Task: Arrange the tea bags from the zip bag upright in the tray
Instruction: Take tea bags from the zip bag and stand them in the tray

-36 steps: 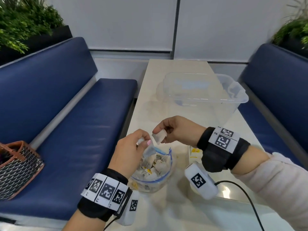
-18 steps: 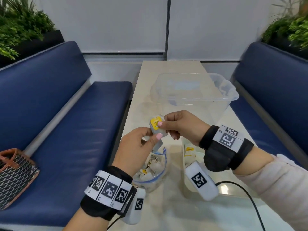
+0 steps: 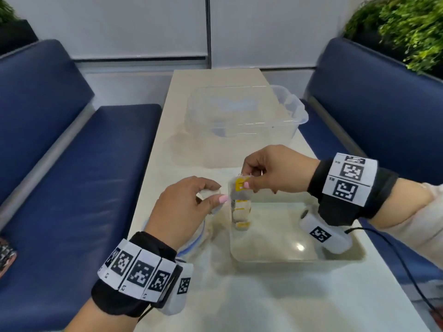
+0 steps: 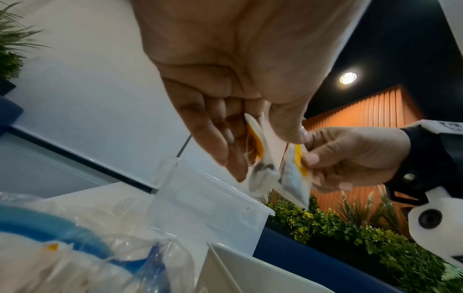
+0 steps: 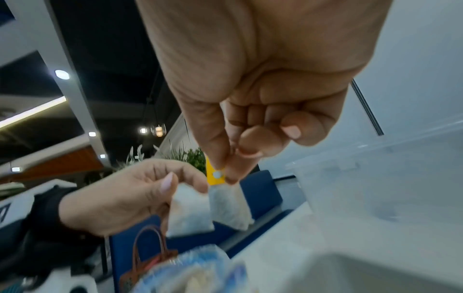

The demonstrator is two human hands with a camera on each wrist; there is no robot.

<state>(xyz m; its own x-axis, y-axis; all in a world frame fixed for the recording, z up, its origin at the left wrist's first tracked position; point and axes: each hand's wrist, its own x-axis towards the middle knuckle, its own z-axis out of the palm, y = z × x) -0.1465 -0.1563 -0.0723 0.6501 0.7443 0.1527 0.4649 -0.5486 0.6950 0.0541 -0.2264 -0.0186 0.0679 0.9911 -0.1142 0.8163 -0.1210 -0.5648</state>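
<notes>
My right hand [image 3: 248, 179] pinches a tea bag [image 3: 239, 188] by its yellow tag [image 5: 215, 175] and holds it just above the white tray's [image 3: 287, 258] far left corner. A few tea bags [image 3: 242, 213] stand upright there in a row. My left hand [image 3: 217, 195] pinches a second tea bag [image 4: 260, 174] close beside the first, over the tray's left edge. The two bags hang side by side [image 5: 188, 212]. The zip bag [image 3: 193, 238], blue-rimmed and holding more tea bags [image 4: 75, 257], lies on the table under my left hand, mostly hidden.
A large clear plastic container [image 3: 244, 116] stands on the table [image 3: 263, 307] beyond the tray. Blue benches [image 3: 84, 176] flank the table. A woven handbag [image 5: 148, 255] sits on the left bench. A black cable [image 3: 402, 267] trails off the table at the right.
Both hands have moved right, from over the zip bag to the tray's far left corner. The two tea bags, held together before, now hang apart, one in each hand.
</notes>
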